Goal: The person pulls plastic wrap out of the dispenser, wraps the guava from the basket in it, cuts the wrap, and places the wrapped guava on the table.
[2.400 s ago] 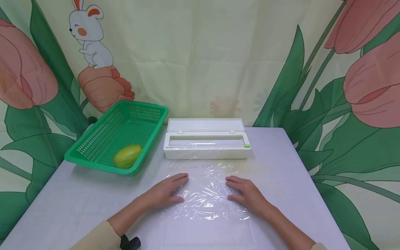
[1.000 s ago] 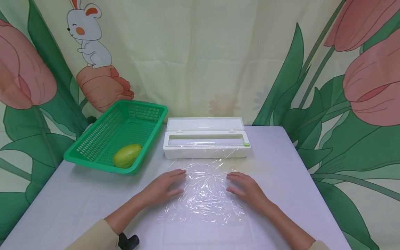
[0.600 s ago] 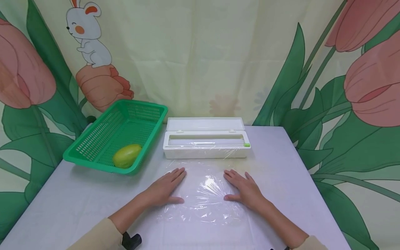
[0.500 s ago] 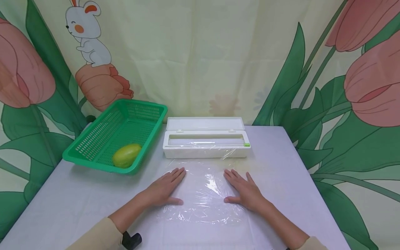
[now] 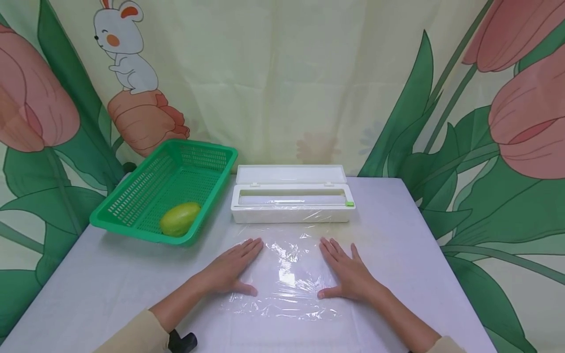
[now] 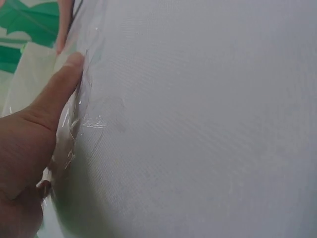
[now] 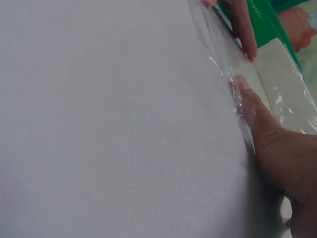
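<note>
1. Filling the background, a cream curtain [image 5: 309, 98], printed with pink tulips [image 5: 529, 117], green leaves [image 5: 410, 117] and a white rabbit [image 5: 134, 72] perched on an orange carrot-like shape [image 5: 145, 120].
2. Below, a table covered in white cloth [image 5: 397, 225], reaching the bottom edge of the head view.
3. On the table's left side, a green plastic basket [image 5: 181, 181] with slotted walls, set at an angle.
4. In the middle of the table, a sheet of clear film [image 5: 289, 274], creased and shiny, spread from the front of a white box [image 5: 256, 215] towards the viewer.
5. At the table's back, right of the basket, the same long, low box, with lid [image 5: 289, 174] swung open to the rear and a pale roll [image 5: 291, 200] showing in the slot.
6. Touching the film's left side, the left hand [image 5: 231, 267], palm down, coming from a beige sleeve [image 5: 134, 333]. Fingers released, straight and close together, angled towards the box, thumb stretched inward. Beside the thumb in the left wrist view, film bunched and glinting.
7. Touching the film's right side, the right hand [image 5: 350, 272], also palm down. Fingers released, straight and slightly spread, thumb pointing left.
8. In the basket's near right corner, a yellow-green oval fruit [image 5: 180, 219], lying on its side.
9. Beside the left sleeve, a black object [image 5: 182, 341], partly hidden.
10. At the right end of the box, a small bright green tab [image 5: 349, 203].
</note>
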The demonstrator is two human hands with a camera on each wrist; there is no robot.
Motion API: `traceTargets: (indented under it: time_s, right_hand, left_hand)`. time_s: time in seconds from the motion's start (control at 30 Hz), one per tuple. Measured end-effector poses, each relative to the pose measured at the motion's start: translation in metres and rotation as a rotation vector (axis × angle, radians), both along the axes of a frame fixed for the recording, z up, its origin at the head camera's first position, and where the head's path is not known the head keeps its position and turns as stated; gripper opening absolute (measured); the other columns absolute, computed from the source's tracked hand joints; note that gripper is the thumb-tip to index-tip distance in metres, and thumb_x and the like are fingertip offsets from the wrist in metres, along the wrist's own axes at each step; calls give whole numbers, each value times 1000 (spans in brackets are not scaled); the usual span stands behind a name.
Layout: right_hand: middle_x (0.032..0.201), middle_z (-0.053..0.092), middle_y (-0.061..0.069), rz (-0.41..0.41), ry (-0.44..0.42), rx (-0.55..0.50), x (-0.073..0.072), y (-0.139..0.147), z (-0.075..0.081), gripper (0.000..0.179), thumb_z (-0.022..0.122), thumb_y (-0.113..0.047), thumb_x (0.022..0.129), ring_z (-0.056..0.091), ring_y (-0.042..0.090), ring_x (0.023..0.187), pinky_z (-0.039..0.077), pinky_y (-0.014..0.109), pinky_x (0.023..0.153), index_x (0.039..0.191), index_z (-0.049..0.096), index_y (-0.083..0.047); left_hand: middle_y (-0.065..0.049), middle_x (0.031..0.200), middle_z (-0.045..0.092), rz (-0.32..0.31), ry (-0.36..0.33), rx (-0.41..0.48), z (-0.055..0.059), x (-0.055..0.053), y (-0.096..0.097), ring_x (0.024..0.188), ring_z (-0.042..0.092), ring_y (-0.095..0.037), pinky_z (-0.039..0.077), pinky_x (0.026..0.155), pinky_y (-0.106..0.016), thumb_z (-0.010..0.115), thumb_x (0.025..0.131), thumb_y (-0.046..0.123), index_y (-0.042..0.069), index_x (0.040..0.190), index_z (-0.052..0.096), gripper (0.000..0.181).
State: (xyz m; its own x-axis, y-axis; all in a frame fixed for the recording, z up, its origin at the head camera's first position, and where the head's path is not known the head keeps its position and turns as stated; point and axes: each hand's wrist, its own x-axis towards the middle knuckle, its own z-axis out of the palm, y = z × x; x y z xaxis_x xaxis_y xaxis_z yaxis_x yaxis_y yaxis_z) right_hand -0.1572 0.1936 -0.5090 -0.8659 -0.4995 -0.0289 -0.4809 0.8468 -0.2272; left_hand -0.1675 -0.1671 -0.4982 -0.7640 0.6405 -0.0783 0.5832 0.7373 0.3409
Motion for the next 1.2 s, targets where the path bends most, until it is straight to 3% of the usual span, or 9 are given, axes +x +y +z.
traceTargets:
  time_s: [0.27, 0.4, 0.5, 0.63, 0.77, 1.03, 1.2]
  right_hand:
    - [158, 32, 1, -37, 61, -259, 2, 9, 7, 99, 79, -55, 69, 27, 29, 147, 16, 66, 115, 150, 37, -17]
    - [154, 41, 2, 27, 156, -266, 4, 11, 11, 84, 80, -48, 71, 33, 32, 143, 21, 67, 111, 142, 49, -16]
    - [149, 48, 2, 78, 196, -237, 8, 13, 11, 76, 78, -47, 74, 40, 30, 139, 26, 64, 109, 138, 54, -16]
    - [143, 54, -4, 147, 104, -219, 14, 18, 11, 66, 73, -48, 79, 48, 19, 135, 31, 54, 109, 136, 57, -20]
    - [147, 49, -8, 180, -12, -178, 18, 23, 9, 71, 67, -56, 81, 44, 18, 138, 25, 57, 112, 141, 52, -22]
    - [159, 29, -7, 122, -121, -79, 21, 24, 7, 96, 61, -71, 74, 26, 25, 148, 9, 65, 115, 152, 30, -26]
    - [161, 25, -5, 102, -144, -40, 21, 23, 8, 104, 61, -76, 70, 23, 27, 149, 6, 65, 116, 154, 25, -26]
  left_hand:
    - [-3, 158, 31, 3, 62, 178, 2, -1, -4, 148, 26, -28, 33, 115, -52, 78, 71, 57, 14, 150, 36, 100]
    - [-7, 154, 39, -39, 129, 193, 4, -1, -4, 145, 32, -30, 30, 116, -50, 78, 73, 52, 9, 146, 42, 92]
    - [-8, 153, 41, -57, 140, 186, 3, -1, -6, 144, 34, -32, 29, 116, -50, 77, 74, 51, 8, 145, 44, 89]
    - [-7, 151, 43, -49, 104, 177, 1, 2, -9, 140, 39, -31, 34, 113, -50, 76, 76, 50, 10, 144, 45, 86]
    - [-7, 152, 42, -53, 54, 134, 2, 4, -10, 141, 38, -31, 34, 114, -50, 74, 77, 52, 11, 146, 42, 87]
    - [-5, 163, 16, -65, -18, -41, 0, 8, -13, 151, 14, -29, 20, 121, -50, 61, 75, 72, 13, 156, 15, 110]
    - [-2, 164, 11, -58, -25, -67, -2, 9, -13, 152, 11, -26, 18, 122, -48, 58, 72, 77, 16, 157, 11, 114]
